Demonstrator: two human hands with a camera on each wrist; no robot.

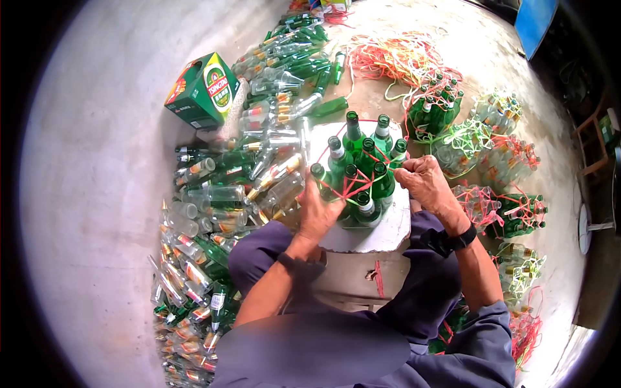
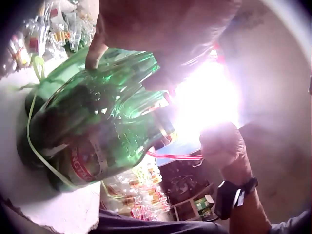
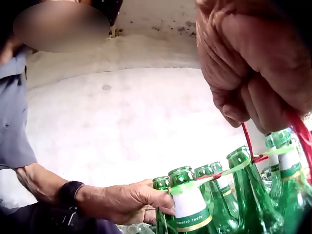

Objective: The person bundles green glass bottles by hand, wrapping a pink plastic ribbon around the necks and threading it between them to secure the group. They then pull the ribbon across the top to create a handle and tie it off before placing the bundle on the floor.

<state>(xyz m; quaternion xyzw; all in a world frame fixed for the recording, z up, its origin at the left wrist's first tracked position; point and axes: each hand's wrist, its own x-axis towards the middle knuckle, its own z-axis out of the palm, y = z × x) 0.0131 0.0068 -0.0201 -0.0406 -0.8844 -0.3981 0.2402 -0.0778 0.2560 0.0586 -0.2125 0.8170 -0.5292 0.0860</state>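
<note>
A cluster of green bottles [image 1: 367, 147] stands upright on a white board [image 1: 349, 242], with red and pale green straps [image 1: 352, 187] around and across the necks. My left hand [image 1: 317, 216] grips the cluster's near left side; in the right wrist view, the fingers of that left hand [image 3: 129, 200] lie against an end bottle. On the other side, my right hand [image 1: 427, 184] pinches a red strap, which runs taut from the bottles [image 2: 112, 117] to the right hand [image 2: 222, 146] in the left wrist view. The fingertips are partly hidden in the head view.
Loose bottles [image 1: 220, 194] lie heaped along the left, beside a green carton [image 1: 210, 90]. A tangle of straps [image 1: 401, 58] lies beyond the board. Strapped bottle bundles [image 1: 462, 145] line the right side. A red scrap [image 1: 379, 278] lies between the knees.
</note>
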